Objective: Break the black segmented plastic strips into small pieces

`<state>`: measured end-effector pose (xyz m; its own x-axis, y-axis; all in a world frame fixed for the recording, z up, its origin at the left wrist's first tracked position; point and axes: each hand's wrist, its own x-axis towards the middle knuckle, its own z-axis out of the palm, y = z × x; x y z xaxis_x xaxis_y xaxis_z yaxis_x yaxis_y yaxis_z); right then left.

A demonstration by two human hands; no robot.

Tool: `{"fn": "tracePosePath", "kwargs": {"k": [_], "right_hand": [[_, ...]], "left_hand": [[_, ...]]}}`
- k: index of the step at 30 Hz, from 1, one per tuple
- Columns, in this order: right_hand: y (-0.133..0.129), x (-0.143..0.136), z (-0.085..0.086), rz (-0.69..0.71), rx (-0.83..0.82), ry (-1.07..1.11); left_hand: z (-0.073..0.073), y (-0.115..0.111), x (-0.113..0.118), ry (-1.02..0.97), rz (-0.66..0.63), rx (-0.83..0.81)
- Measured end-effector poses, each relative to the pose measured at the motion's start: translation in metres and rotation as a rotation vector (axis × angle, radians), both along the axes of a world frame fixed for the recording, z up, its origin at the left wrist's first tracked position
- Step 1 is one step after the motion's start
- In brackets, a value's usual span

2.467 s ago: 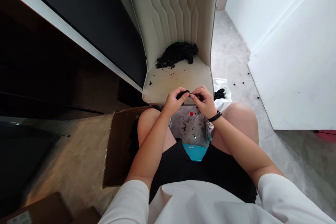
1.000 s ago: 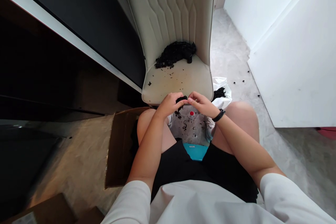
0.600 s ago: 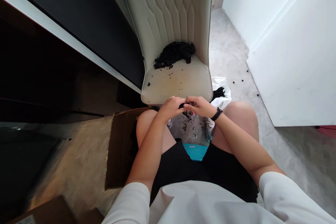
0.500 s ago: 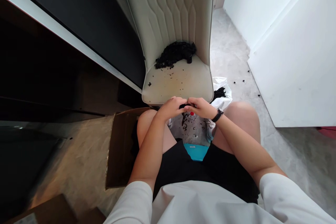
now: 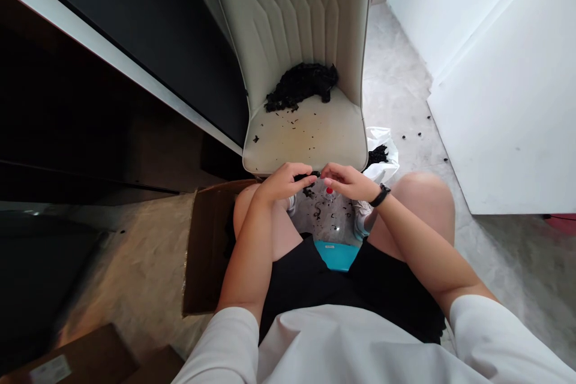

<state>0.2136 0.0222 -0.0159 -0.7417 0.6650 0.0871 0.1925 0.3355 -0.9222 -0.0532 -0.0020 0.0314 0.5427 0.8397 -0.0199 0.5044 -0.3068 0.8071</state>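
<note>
My left hand (image 5: 284,182) is closed around a small dark piece (image 5: 314,174), whose kind I cannot make out; its end sticks out toward the right hand. Facing it, a short gap away, my right hand (image 5: 345,182) has bent fingers with thumb and forefinger slightly apart, and nothing shows between them. Below the hands stands a clear plastic bottle (image 5: 330,207) with a red cap (image 5: 330,190), between my feet. Dark curled scraps (image 5: 317,211) lie around it. A crumpled black heap (image 5: 302,85) rests at the back of the chair seat (image 5: 306,144), with small crumbs in front.
A white plastic bag (image 5: 390,161) with dark bits in it stands right of the chair. To my left is an open cardboard box (image 5: 204,252). A blue seat (image 5: 337,256) shows between my thighs. A white panel (image 5: 508,132) stands at the right; small dark bits dot the floor.
My hands have drawn slightly apart, the left moving left with the dark piece. The right fingers have come away from it. The view has shifted a little.
</note>
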Motion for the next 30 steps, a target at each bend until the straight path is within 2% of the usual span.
{"fn": "tracePosePath", "kwargs": {"k": [4, 7, 12, 13, 15, 17, 19, 22, 24, 27, 30], "right_hand": [[-0.008, -0.013, 0.005, -0.057, 0.006, 0.095], [-0.012, -0.020, 0.008, -0.073, -0.060, 0.166], [-0.013, -0.016, 0.011, 0.055, -0.279, 0.314], [-0.010, -0.011, 0.012, 0.099, -0.306, 0.328], [-0.003, 0.003, 0.013, 0.172, -0.318, 0.309], [0.006, 0.020, 0.014, 0.169, -0.282, 0.224], [0.013, 0.033, 0.016, 0.049, -0.207, 0.138], [0.020, 0.044, 0.019, -0.208, 0.006, 0.096], [0.021, 0.048, 0.022, -0.343, 0.136, 0.118], [0.027, 0.058, 0.023, -0.522, 0.241, 0.159], [0.042, 0.076, 0.015, -0.710, 0.338, 0.106]], "left_hand": [[-0.003, 0.002, 0.010, -0.043, -0.069, -0.043], [-0.004, 0.002, 0.016, -0.098, -0.088, -0.049], [-0.003, -0.003, 0.014, -0.179, -0.135, -0.052], [-0.003, -0.003, 0.010, -0.193, -0.110, -0.037], [-0.004, 0.000, -0.003, -0.253, 0.056, 0.060], [-0.004, 0.006, -0.019, -0.370, 0.367, 0.246], [-0.005, 0.013, -0.033, -0.411, 0.606, 0.365], [-0.009, 0.022, -0.041, -0.395, 0.783, 0.370], [-0.013, 0.024, -0.038, -0.399, 0.819, 0.319], [-0.020, 0.025, -0.032, -0.428, 0.825, 0.265], [-0.025, 0.026, -0.032, -0.488, 0.811, 0.258]]}}
